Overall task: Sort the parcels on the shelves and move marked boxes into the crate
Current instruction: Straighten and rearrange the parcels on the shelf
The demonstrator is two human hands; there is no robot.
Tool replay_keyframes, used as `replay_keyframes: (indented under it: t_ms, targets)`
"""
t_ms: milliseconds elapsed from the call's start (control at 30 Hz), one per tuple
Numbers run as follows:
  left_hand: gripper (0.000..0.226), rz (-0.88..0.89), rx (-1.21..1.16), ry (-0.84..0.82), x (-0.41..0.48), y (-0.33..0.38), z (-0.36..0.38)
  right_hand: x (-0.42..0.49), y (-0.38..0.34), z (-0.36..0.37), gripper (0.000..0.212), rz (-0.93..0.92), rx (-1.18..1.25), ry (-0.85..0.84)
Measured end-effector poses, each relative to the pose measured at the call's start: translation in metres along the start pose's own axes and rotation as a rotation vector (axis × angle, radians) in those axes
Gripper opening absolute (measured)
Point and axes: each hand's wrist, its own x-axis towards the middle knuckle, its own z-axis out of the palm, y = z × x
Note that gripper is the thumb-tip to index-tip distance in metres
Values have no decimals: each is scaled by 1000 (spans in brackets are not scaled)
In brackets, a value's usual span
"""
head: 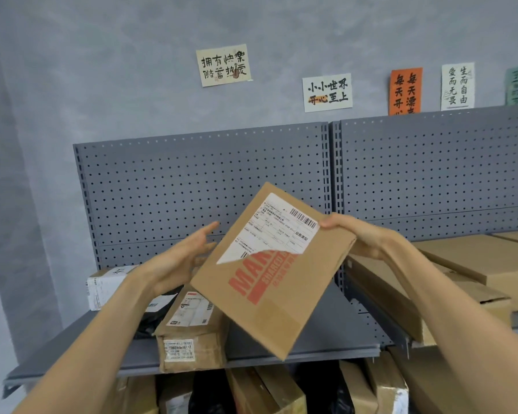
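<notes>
We note a brown cardboard box with red block lettering and a white label (black barcode stripes). The shelf is plain grey; its back panel is grey with regular dotted perforations.

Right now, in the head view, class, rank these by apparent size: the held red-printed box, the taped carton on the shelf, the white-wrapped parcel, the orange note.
1. Red-printed box, though nearest the camera.
2. Taped carton.
3. White-wrapped parcel and orange note look alike; an arm hides part of the parcel.
</notes>
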Motion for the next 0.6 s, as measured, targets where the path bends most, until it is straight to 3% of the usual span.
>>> replay_keyframes:
  t_ms: [133, 233, 300, 467, 533, 600]
  targets:
    - [71, -9, 37, -167, 3, -2, 16, 0, -12, -8, 62, 13, -32, -33]
    - [75, 9, 23, -193, 8, -10, 22, 0, -14, -12, 61, 6, -18, -46]
    - [84, 23, -19, -115, 15, -17, 27, -1, -11, -14, 60, 27, -11, -60]
    - [65, 40, -88, 63, 23, -30, 32, 3, -4, -15, 49, -5, 39, -37]
    - [60, 51, -105, 118, 25, -33, 34, 5, 2, -15, 61, -44, 153, 58]
    - [54, 67, -163, 184, 29, -35, 35, 6, 14, -11, 85, -69, 304, 177]
